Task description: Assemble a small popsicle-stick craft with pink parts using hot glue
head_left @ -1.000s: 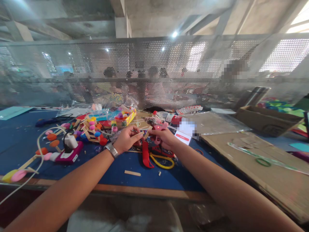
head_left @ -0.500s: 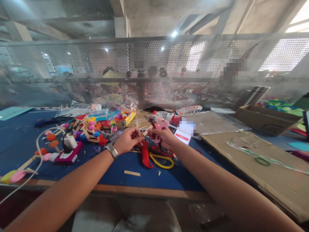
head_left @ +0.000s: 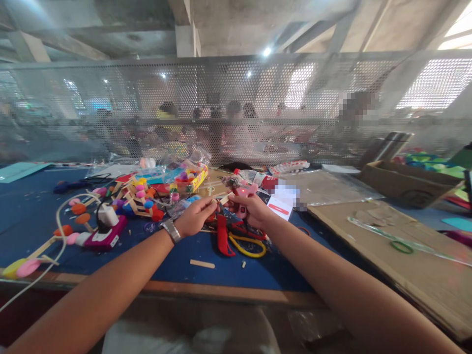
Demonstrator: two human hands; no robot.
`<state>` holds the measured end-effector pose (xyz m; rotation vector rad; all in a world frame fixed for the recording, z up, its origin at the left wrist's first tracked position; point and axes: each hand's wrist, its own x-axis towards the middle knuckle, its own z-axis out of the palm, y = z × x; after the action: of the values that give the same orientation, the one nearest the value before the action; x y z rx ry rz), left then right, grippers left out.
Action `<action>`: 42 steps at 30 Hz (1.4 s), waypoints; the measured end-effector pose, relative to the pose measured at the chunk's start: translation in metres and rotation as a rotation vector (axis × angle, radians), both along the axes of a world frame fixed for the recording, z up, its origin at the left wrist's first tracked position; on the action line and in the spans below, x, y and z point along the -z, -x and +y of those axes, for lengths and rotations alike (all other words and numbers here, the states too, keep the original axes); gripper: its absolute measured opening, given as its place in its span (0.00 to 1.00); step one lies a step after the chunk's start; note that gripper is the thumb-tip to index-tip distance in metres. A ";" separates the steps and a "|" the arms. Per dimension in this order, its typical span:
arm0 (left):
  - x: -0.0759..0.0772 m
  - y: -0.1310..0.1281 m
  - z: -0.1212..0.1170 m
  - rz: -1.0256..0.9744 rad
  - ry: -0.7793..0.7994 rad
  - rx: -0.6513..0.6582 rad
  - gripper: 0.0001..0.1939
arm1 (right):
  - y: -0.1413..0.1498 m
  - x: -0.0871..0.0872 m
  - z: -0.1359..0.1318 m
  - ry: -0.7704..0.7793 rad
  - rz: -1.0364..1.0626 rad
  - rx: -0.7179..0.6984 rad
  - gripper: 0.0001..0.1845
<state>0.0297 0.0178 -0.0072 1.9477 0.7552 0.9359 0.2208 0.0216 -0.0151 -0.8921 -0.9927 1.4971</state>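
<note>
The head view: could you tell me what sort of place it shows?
Probably a shared craft workroom: a pink plastic glue gun, wooden sticks joined to colourful round pieces, and blurred people behind a grey perforated partition.

On table (head_left: 265,270): power strip (head_left: 106,235) left, loose craft stick (head_left: 202,264) near front edge; bottle (head_left: 266,182) behind glue gun (head_left: 242,191), smartphone (head_left: 278,209) right; perforated partition (head_left: 216,137) beyond.

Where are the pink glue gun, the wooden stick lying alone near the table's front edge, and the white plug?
Pink glue gun (head_left: 246,190), head view: upper body.
Wooden stick (head_left: 202,264), head view: middle of its flat face.
White plug (head_left: 108,216), head view: side of its casing.
</note>
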 end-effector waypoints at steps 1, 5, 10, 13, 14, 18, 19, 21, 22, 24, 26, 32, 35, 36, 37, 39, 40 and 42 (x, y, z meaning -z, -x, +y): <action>0.000 0.000 -0.002 -0.024 0.043 0.028 0.21 | 0.000 0.000 0.000 0.002 0.004 -0.010 0.12; -0.002 -0.002 -0.008 -0.084 0.127 0.076 0.19 | 0.002 -0.004 -0.004 -0.010 0.029 -0.033 0.14; -0.004 -0.002 -0.008 -0.011 0.025 0.082 0.17 | 0.003 -0.006 -0.007 -0.004 0.019 -0.038 0.13; -0.006 0.000 -0.008 0.050 -0.112 0.013 0.14 | 0.001 -0.004 -0.005 0.004 0.020 -0.035 0.13; -0.007 0.000 -0.008 0.074 -0.149 -0.003 0.14 | 0.000 -0.002 -0.004 0.007 0.017 -0.032 0.13; -0.008 0.000 -0.010 0.117 -0.188 0.027 0.13 | 0.000 0.001 -0.002 0.009 0.002 -0.032 0.13; -0.007 -0.001 -0.010 0.107 -0.180 0.040 0.12 | 0.000 0.000 -0.002 0.004 0.004 -0.036 0.14; -0.005 -0.001 -0.010 0.065 -0.146 0.050 0.09 | 0.001 -0.001 -0.003 -0.008 0.005 -0.054 0.14; -0.004 -0.001 -0.010 0.047 -0.123 0.050 0.09 | 0.002 -0.002 -0.004 -0.011 -0.001 -0.064 0.14; -0.001 0.000 -0.009 0.021 -0.103 0.044 0.09 | 0.003 -0.003 -0.004 -0.011 -0.016 -0.073 0.14; 0.000 0.001 -0.008 0.024 -0.140 0.026 0.09 | 0.003 -0.003 -0.004 -0.012 -0.025 -0.067 0.15; -0.004 0.001 -0.010 0.094 -0.330 -0.081 0.09 | 0.002 -0.002 -0.004 -0.026 -0.001 -0.083 0.18; -0.007 0.000 -0.012 0.093 -0.381 -0.117 0.08 | 0.001 -0.002 -0.005 -0.031 0.015 -0.086 0.20; -0.008 0.000 -0.012 0.093 -0.397 -0.130 0.08 | 0.001 -0.002 -0.005 -0.034 0.010 -0.091 0.20; -0.009 0.000 -0.013 0.095 -0.411 -0.141 0.08 | 0.001 -0.002 -0.005 -0.039 0.001 -0.099 0.20; -0.010 0.000 -0.013 0.097 -0.424 -0.149 0.08 | 0.001 -0.001 -0.005 -0.050 -0.020 -0.114 0.21; -0.010 0.000 -0.014 0.097 -0.422 -0.149 0.07 | 0.001 -0.001 -0.005 -0.055 -0.027 -0.119 0.21; -0.010 0.000 -0.014 0.093 -0.414 -0.148 0.07 | 0.001 0.000 -0.005 -0.063 -0.030 -0.118 0.22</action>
<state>0.0300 0.0037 0.0031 2.3312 0.8158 1.1699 0.2201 0.0169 -0.0148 -0.8247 -1.1256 1.5462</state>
